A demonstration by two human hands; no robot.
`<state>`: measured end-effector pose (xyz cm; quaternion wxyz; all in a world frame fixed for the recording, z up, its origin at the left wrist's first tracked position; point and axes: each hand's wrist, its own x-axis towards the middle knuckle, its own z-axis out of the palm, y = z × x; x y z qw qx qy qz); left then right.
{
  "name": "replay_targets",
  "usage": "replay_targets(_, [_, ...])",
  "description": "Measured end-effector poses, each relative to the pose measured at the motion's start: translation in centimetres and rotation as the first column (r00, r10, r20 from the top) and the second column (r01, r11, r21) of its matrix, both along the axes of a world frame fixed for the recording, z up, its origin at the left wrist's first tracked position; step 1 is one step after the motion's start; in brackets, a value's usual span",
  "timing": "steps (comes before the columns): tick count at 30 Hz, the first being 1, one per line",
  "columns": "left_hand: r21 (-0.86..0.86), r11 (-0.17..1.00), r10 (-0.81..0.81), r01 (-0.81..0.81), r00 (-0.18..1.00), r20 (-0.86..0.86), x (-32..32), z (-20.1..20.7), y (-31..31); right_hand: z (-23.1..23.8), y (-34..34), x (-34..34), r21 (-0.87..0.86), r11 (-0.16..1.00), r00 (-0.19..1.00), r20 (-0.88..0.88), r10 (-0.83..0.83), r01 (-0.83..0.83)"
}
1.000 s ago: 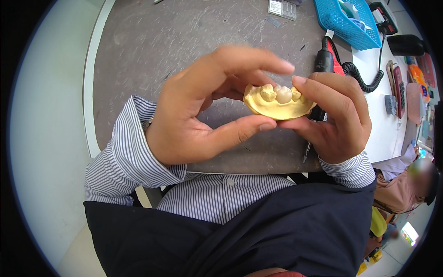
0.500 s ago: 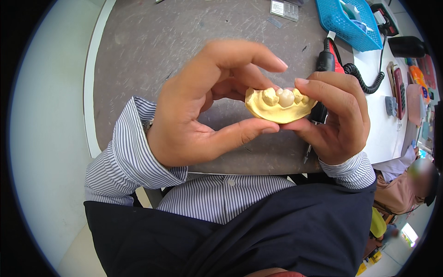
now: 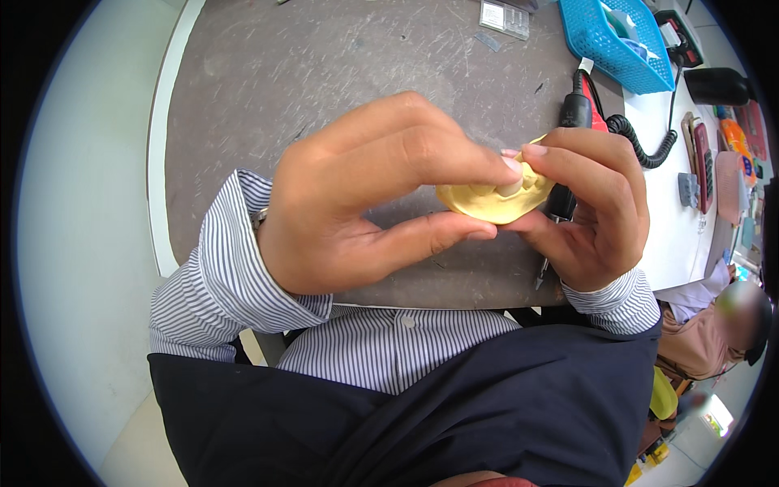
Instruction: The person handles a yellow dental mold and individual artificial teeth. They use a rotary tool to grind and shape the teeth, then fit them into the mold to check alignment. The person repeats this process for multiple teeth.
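Observation:
A yellow dental model (image 3: 492,208) is held up above the brown worktop, tilted between my two hands. My left hand (image 3: 365,195) is closed on it, thumb under its near edge. A fingertip of that hand rests on the pale tooth crown (image 3: 510,189) at the middle of the model and covers part of it. My right hand (image 3: 592,195) pinches the model's right end, thumb below and fingertips on top. The left end of the tooth row is partly hidden behind my left fingers.
Behind my right hand lies a black rotary handpiece (image 3: 576,109) with a coiled cord (image 3: 649,146). A blue plastic basket (image 3: 588,40) stands at the far right, near a small clear case (image 3: 505,18). Another person (image 3: 702,333) sits at the right edge.
My left forefinger, raised above the model before, has come down onto the tooth crown. The model has tipped, and its top shows more. My right hand has barely moved.

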<state>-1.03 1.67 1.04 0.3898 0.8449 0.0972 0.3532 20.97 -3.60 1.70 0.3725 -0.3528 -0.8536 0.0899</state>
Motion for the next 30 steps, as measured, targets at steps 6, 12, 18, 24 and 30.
replay_targets(6, [-0.439, 0.899, 0.071, -0.017, 0.992, 0.108, 0.7, -0.3, -1.3, 0.2, -0.2, 0.1, -0.021, 1.000, 1.000, 0.010, 0.005, -0.004])
replay_targets(12, [-0.792, 0.602, 0.013, 0.104, 0.990, 0.140, 1.1, -0.3, -1.8, -0.5, -0.1, 0.1, 0.112, 0.992, 0.998, 0.002, 0.056, -0.056])
replay_targets(18, [-0.673, 0.739, 0.005, 0.011, 1.000, 0.022, 0.9, -0.2, -1.9, -1.6, 0.7, -0.8, 0.376, 0.923, 0.991, -0.063, 0.119, -0.086])
replay_targets(24, [-0.441, 0.897, 0.009, -0.040, 0.997, -0.072, 0.4, 0.4, -1.7, -1.2, 0.6, -1.0, 0.428, 0.898, 0.986, -0.073, 0.150, -0.105])
replay_targets(30, [-0.462, 0.886, -0.042, 0.028, 0.999, -0.021, 0.6, -0.1, -1.4, -1.4, 0.6, -1.1, 0.433, 0.896, 0.980, -0.114, 0.165, -0.101])
